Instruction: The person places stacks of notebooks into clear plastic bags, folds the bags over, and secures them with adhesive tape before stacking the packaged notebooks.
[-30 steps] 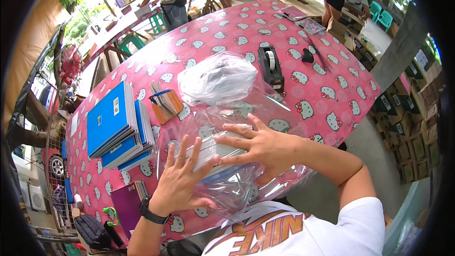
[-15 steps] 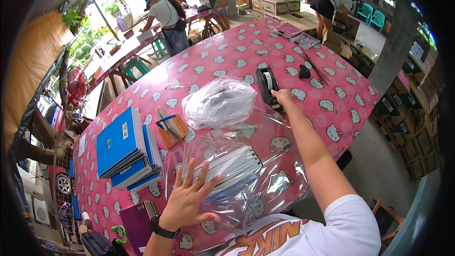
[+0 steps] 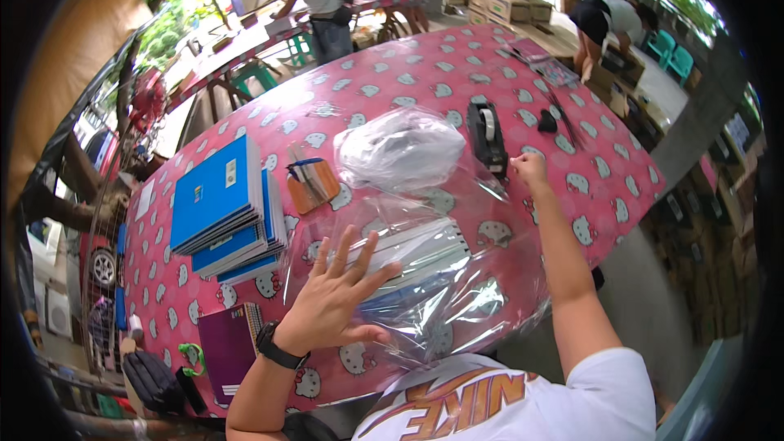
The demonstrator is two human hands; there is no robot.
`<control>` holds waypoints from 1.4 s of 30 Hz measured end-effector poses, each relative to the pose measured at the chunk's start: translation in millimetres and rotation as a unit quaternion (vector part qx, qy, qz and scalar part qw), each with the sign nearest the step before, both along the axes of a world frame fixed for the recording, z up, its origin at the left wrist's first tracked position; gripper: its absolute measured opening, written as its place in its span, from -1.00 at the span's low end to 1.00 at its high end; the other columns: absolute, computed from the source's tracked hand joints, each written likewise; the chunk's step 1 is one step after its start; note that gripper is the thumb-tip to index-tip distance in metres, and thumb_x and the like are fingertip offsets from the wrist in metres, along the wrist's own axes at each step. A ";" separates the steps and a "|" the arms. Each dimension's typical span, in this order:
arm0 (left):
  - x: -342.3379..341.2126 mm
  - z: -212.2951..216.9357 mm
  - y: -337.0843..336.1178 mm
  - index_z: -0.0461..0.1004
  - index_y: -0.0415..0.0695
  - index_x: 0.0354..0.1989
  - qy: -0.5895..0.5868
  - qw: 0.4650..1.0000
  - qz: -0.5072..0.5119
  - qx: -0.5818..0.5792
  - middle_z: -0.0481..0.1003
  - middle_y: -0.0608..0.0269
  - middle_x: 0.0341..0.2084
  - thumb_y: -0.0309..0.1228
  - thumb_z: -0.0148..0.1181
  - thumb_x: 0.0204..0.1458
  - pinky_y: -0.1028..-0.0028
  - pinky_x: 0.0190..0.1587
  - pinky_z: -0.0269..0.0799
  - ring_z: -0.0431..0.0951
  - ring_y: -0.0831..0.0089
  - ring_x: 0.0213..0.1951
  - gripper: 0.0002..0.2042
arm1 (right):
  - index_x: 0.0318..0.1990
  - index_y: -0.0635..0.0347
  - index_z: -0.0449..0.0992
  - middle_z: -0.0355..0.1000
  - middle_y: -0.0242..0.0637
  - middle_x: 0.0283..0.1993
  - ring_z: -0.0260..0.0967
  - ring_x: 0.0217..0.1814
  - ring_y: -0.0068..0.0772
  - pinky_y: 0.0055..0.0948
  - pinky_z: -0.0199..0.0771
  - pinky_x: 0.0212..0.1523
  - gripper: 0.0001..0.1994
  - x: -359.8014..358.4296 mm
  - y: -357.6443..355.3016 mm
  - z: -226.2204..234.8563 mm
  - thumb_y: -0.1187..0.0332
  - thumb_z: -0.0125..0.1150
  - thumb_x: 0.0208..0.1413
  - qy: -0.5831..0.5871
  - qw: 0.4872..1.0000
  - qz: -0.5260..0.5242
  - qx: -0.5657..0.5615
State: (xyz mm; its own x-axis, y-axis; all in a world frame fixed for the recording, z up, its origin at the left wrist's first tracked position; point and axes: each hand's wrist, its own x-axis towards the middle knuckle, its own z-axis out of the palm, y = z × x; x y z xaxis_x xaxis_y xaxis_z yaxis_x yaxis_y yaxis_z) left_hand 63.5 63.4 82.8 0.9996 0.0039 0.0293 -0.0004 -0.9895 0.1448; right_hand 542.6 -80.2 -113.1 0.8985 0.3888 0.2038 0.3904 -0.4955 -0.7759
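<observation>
My left hand [image 3: 335, 298] lies spread, its fingers apart, on a sheet of clear plastic wrap [image 3: 510, 278]. Beneath that plastic is a stack of spiral notebooks [image 3: 429, 249], white page edges and wire binding showing through. My right hand [image 3: 531, 168] is closed in a pinch just right of the near end of a black tape dispenser [image 3: 494, 159]; whatever it holds is too small to make out. Beyond the notebooks sits a bundle of thin clear plastic [image 3: 400, 147], to the left of the dispenser.
Blue notebooks [image 3: 214, 188] are stacked at left, beside a wooden pen holder [image 3: 313, 188]. A purple notebook [image 3: 227, 351] lies near the front edge. Thin dark sticks [image 3: 563, 118] lie at far right on the pink-covered table [image 3: 367, 90]. Other people work farther off; cartons [image 3: 502, 4] stand behind.
My right hand has come off the dispenser and moved a little right, its fingers now pinched. My left hand stays spread on the plastic. The whole view has shifted slightly.
</observation>
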 end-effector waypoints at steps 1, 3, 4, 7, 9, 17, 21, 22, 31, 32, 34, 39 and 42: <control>-11.1 -1.9 2.4 0.16 0.16 0.28 0.002 1.000 0.017 -0.001 -0.20 0.05 0.36 0.45 -0.18 -0.19 -0.06 0.30 -0.43 -0.38 -0.06 0.37 -0.12 | -0.46 0.21 0.53 0.34 -0.51 -0.68 0.25 -0.70 -0.63 -0.56 0.26 -0.67 -0.83 -56.2 14.9 70.7 0.30 0.24 0.01 0.351 0.905 0.146 0.192; -9.6 -4.0 1.2 0.17 0.21 0.27 -0.003 1.000 0.004 -0.005 -0.22 0.07 0.37 0.44 -0.15 -0.17 -0.07 0.30 -0.41 -0.41 -0.06 0.36 -0.16 | -0.35 0.22 0.52 0.34 -0.51 -0.66 0.23 -0.71 -0.65 -0.65 0.20 -0.70 -0.84 -132.6 7.4 164.5 0.30 0.19 0.07 0.405 0.820 0.333 0.230; -9.5 -5.5 1.8 0.17 0.21 0.27 0.003 1.000 0.000 -0.006 -0.22 0.07 0.37 0.44 -0.15 -0.17 -0.07 0.30 -0.41 -0.41 -0.06 0.36 -0.16 | -0.39 0.23 0.53 0.35 -0.49 -0.66 0.23 -0.70 -0.66 -0.66 0.18 -0.70 -0.82 -170.0 9.8 184.5 0.28 0.18 0.08 0.253 0.841 0.441 0.186; -12.0 -4.5 4.3 0.22 0.25 0.24 -0.020 0.999 0.008 -0.042 -0.25 0.07 0.37 0.40 -0.05 -0.22 -0.09 0.29 -0.50 -0.48 -0.01 0.37 -0.19 | -0.47 0.25 0.54 0.34 -0.44 -0.67 0.28 -0.66 -0.60 -0.58 0.27 -0.65 -0.76 -260.8 29.0 246.6 0.23 0.21 0.05 0.264 0.767 0.577 -0.090; -4.0 -8.6 4.9 0.23 0.26 0.23 -0.028 0.999 -0.009 -0.022 -0.27 0.07 0.37 0.42 -0.06 -0.22 -0.11 0.29 -0.46 -0.47 -0.05 0.36 -0.19 | -0.52 0.26 0.55 0.38 -0.36 -0.67 0.34 -0.64 -0.54 -0.50 0.33 -0.60 -0.72 -280.6 45.6 236.2 0.19 0.28 -0.05 0.176 0.792 0.553 -0.189; -8.2 -9.8 -3.5 0.29 0.26 0.20 -0.069 0.997 0.008 0.019 -0.34 0.05 0.37 0.44 -0.02 -0.30 -0.24 0.23 -0.46 -0.50 -0.16 0.34 -0.16 | -0.55 0.25 0.55 0.45 -0.24 -0.63 0.41 -0.55 -0.40 -0.37 0.37 -0.49 -0.65 -286.5 64.7 213.0 0.08 0.34 -0.15 -0.039 0.829 0.505 -0.238; -10.5 -11.1 -7.0 0.35 0.22 0.15 -0.091 0.994 0.056 0.024 -0.30 0.04 0.37 0.38 0.09 -0.34 -0.35 0.18 -0.42 -0.48 -0.20 0.34 -0.18 | -0.57 0.24 0.56 0.46 -0.25 -0.60 0.42 -0.53 -0.42 -0.38 0.37 -0.48 -0.65 -287.4 61.6 218.1 0.07 0.34 -0.16 0.097 0.831 0.510 -0.201; -10.8 -11.3 -8.4 0.37 0.20 0.13 -0.105 0.993 0.061 0.015 -0.28 0.05 0.36 0.34 0.16 -0.37 -0.41 0.14 -0.39 -0.47 -0.19 0.34 -0.19 | -0.59 0.23 0.56 0.48 -0.25 -0.59 0.45 -0.50 -0.40 -0.37 0.40 -0.46 -0.66 -289.0 58.3 217.9 0.09 0.33 -0.17 0.109 0.835 0.507 -0.186; -13.7 -12.6 -5.3 0.35 0.33 0.13 -0.081 0.992 0.077 0.051 -0.28 0.05 0.37 0.43 0.05 -0.36 -0.33 0.19 -0.42 -0.46 -0.21 0.34 -0.19 | -0.48 0.25 0.56 0.49 -0.13 -0.50 0.47 -0.42 -0.19 -0.26 0.42 -0.35 -0.59 -291.4 61.7 210.1 0.00 0.34 -0.16 -0.127 0.835 0.484 -0.229; -14.9 -13.4 -4.6 0.35 0.33 0.13 -0.082 0.992 0.078 0.053 -0.28 0.05 0.37 0.43 0.05 -0.36 -0.33 0.19 -0.42 -0.46 -0.21 0.34 -0.19 | -0.48 0.25 0.56 0.49 -0.13 -0.50 0.47 -0.42 -0.19 -0.26 0.42 -0.35 -0.59 -288.6 60.1 212.3 0.00 0.34 -0.16 -0.128 0.835 0.484 -0.228; -12.3 -17.4 -2.0 0.30 0.25 0.18 -0.089 0.992 0.050 0.067 -0.29 0.07 0.37 0.45 0.02 -0.37 -0.26 0.22 -0.42 -0.44 -0.17 0.35 -0.13 | -0.43 0.24 0.57 0.50 -0.11 -0.42 0.48 -0.34 -0.14 -0.22 0.44 -0.28 -0.58 -272.8 48.1 218.5 -0.01 0.33 -0.16 -0.224 0.822 0.412 -0.324; -51.6 -21.7 15.1 0.27 0.12 0.21 -0.163 0.976 0.059 -0.132 -0.17 0.07 0.36 0.16 0.33 -0.36 -0.17 0.26 -0.41 -0.36 -0.05 0.37 -0.15 | -0.29 0.13 0.53 0.48 -0.22 -0.24 0.40 -0.10 -0.16 -0.24 0.36 -0.05 -0.65 -233.6 -10.7 221.0 0.11 0.34 -0.20 -0.238 0.817 0.487 -0.193; -57.7 -37.4 9.9 0.30 0.02 0.18 -0.156 0.976 0.114 -0.095 -0.01 0.09 0.32 -0.09 0.41 -0.35 -0.09 0.30 -0.39 -0.24 0.03 0.37 -0.22 | -0.24 0.07 0.49 0.44 -0.30 -0.16 0.33 0.00 -0.21 -0.31 0.27 0.04 -0.67 -247.6 -34.6 197.2 0.25 0.37 -0.24 -0.368 0.793 0.481 -0.070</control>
State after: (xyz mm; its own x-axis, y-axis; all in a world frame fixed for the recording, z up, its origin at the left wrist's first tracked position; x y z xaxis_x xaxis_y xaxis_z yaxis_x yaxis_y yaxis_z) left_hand 5.8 73.3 45.4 0.9144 0.2603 0.3101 0.1428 -0.9241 0.3546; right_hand 295.0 -114.9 84.1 -0.1699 0.8869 0.4295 0.9614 0.2448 -0.1253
